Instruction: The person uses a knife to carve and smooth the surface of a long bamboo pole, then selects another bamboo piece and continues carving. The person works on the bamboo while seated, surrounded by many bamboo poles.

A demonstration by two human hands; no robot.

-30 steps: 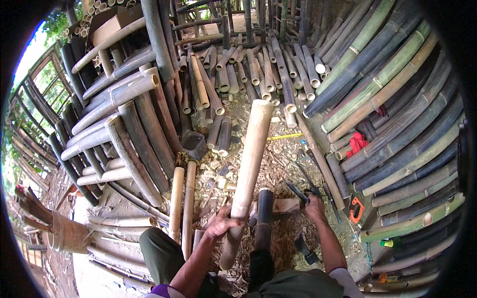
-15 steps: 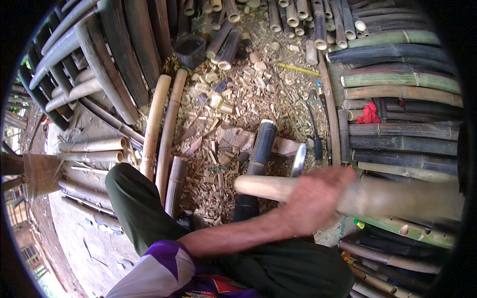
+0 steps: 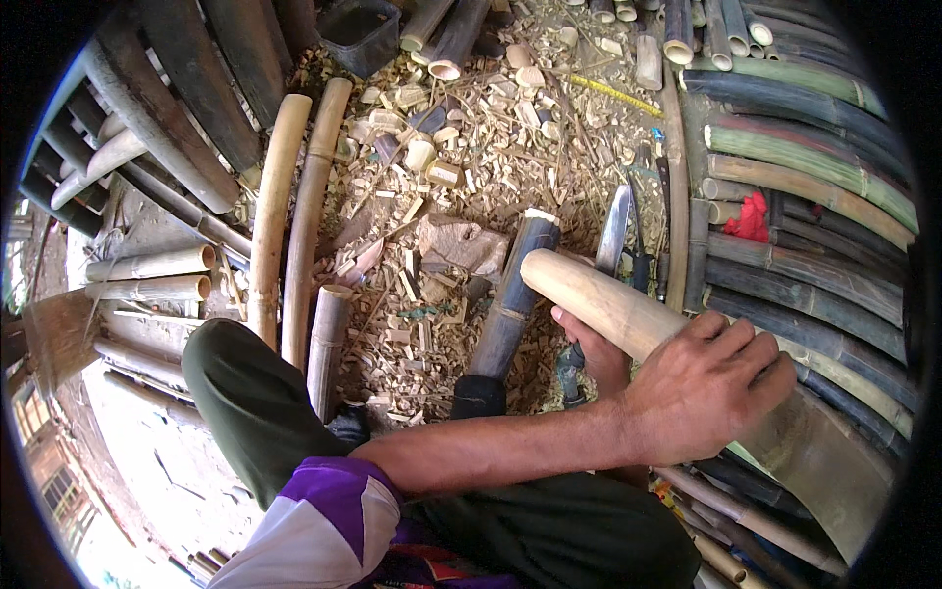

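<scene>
My left hand [image 3: 702,402] reaches across to the right, its fingers curled over a thick, pale bamboo pole [image 3: 608,299]. The pole slants from the middle down to the lower right, its rounded pale end lifted over the chips. Partly under it is my right hand [image 3: 601,358], thumb up against the pole. It appears closed round a knife; the shiny blade [image 3: 614,231] shows beyond the pole, while the grip is mostly hidden. Just left of the pole's end, a short dark bamboo piece [image 3: 515,304] lies with its lower end in a black sleeve [image 3: 479,397].
Wood chips [image 3: 442,226] cover the ground. Stacked bamboo poles [image 3: 800,275] line the right side, with a red cloth [image 3: 749,218] on them. Two long pale poles [image 3: 278,216] lie at left. A dark plastic tub [image 3: 359,37] and a yellow measuring tape [image 3: 616,95] lie farther off.
The pale pole has swung from nearly level to slanting, its near-middle end raised and moved right. My left hand moved right with it. The knife blade moved farther forward, and my right hand came into view.
</scene>
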